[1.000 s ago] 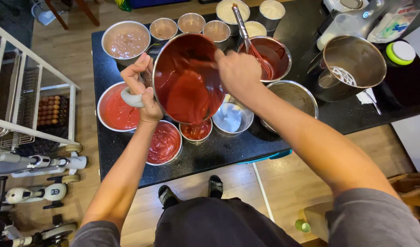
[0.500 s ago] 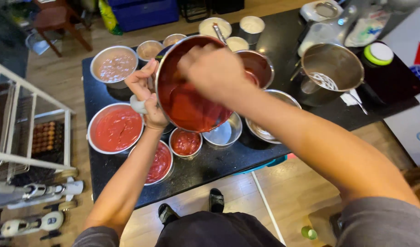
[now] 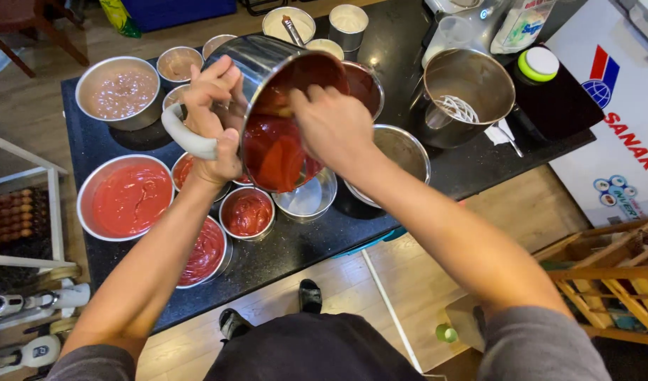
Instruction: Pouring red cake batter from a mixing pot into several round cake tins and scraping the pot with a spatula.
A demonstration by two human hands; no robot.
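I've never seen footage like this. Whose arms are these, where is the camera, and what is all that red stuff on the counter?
No machine here: the camera sits on a person's head and looks down, so the arms are their own. The left hand grips the white handle of a tilted steel pot with red sauce inside. The right hand reaches into the pot's mouth; what it holds, if anything, is hidden. Below is a black counter crowded with steel bowls, several holding red sauce, such as the large round pan and a small bowl. An empty bowl sits under the pot.

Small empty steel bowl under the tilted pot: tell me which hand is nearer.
Right. The right hand reaches into the tilted pot just above the small empty steel bowl; the left hand grips the pot's white handle, farther left.
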